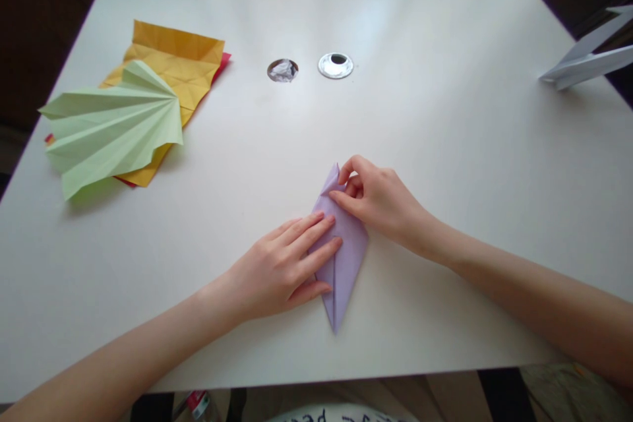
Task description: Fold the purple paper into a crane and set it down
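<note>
Head camera shows a wide white table (445, 145), and on its left part lies a pale green pleated fan (113, 125) on top of some yellow sheets (178, 59) and a red one. Near the front middle of the table lies a folded lilac paper (346, 257), a narrow kite shape. Its long axis runs almost away from the person, with one sharp tip pointing toward the near edge and the other toward the far side. The left hand (281, 270) lies flat and open, its fingers pressing the left half of the paper. The right hand (380, 201) pinches the far tip between thumb and forefinger. Farther back are two small round holes (335, 65) in the table.
</note>
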The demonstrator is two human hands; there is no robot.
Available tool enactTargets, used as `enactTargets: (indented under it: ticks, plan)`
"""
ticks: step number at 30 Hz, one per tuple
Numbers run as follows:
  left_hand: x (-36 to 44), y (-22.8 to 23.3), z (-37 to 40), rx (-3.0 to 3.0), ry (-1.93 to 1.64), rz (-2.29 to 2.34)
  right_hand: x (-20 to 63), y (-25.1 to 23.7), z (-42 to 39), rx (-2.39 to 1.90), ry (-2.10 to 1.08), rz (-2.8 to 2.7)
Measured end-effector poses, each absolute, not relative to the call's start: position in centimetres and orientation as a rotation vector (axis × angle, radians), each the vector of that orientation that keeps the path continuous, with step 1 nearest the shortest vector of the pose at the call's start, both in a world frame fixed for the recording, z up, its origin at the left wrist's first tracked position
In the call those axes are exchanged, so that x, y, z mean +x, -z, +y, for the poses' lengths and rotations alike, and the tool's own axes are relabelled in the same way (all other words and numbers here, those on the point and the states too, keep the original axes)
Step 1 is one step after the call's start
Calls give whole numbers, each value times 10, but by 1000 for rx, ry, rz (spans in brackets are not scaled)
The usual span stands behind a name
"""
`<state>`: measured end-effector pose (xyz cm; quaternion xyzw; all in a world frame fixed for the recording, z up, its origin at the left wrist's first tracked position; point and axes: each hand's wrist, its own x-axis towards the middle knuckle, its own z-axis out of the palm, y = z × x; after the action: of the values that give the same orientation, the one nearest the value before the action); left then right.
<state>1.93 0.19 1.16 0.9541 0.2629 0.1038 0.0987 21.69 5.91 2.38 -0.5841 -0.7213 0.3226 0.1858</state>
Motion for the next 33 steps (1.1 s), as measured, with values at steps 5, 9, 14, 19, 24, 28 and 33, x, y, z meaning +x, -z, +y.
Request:
enactTargets:
  ticks: [5, 9, 14, 19, 24, 28, 33]
  plan:
    - [22, -13, -3, 2854, -321, 751, 220, -18, 50, -1472, -756, -2164]
    - [22, -11, -2, 2779, -340, 750, 227, -13, 41, -1219, -648, -2323]
    - [17, -12, 5, 2686, -317, 841, 241, -11, 24, -968, -448, -2417]
    - [16, -15, 6, 2747, -331, 824, 248, -12, 12, -741, -282, -2446]
    - [17, -18, 3, 2753, -427, 752, 248, -10, 8, -684, -303, -2513]
    - [15, -19, 5, 2698, -506, 741, 249, -10, 8, -647, -302, -2551]
    - [9, -17, 14, 2747, -404, 712, 251, -13, 9, -591, -203, -2611]
